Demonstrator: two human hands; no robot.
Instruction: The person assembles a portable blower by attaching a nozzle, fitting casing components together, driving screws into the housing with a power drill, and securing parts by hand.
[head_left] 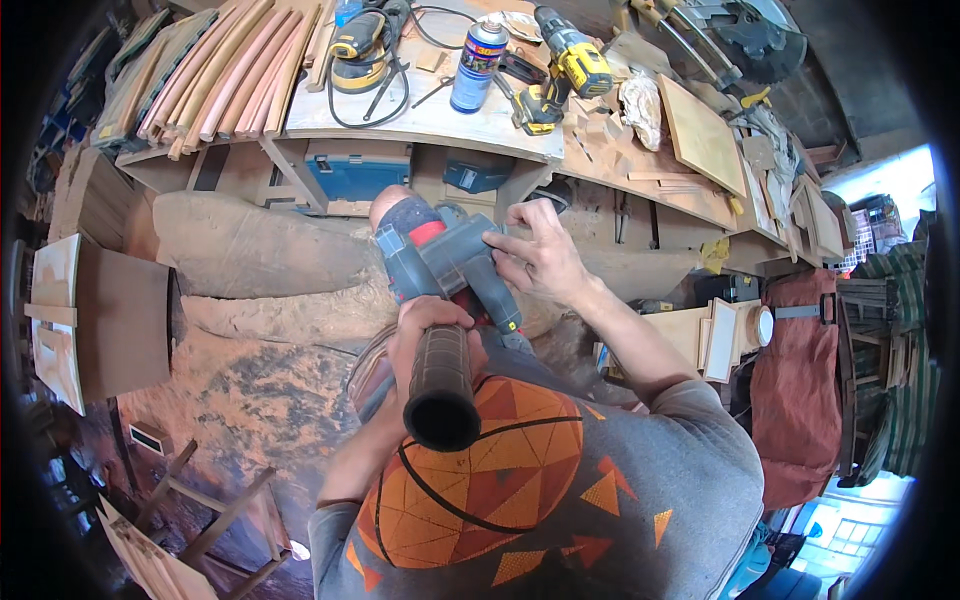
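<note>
A dark grey power tool with red parts, which looks like a handheld blower [455,252], is held in front of my torso. Its black ribbed tube [441,375] points back toward me, round open mouth uppermost. My left hand [425,322] is wrapped around the tool where the tube meets the body. On the right side of the housing, the fingertips of my right hand [540,250] touch the surface, with the fingers bent and apart. Part of the left hand's grip is hidden behind the tube.
Ahead runs a workbench [420,125] with a sander [357,55], a spray can [479,68], a yellow drill [575,55] and stacked curved wood strips [225,75]. A wooden box [120,325] stands at left, a small wooden frame [215,520] lower left, and a reddish cloth [802,375] hangs right.
</note>
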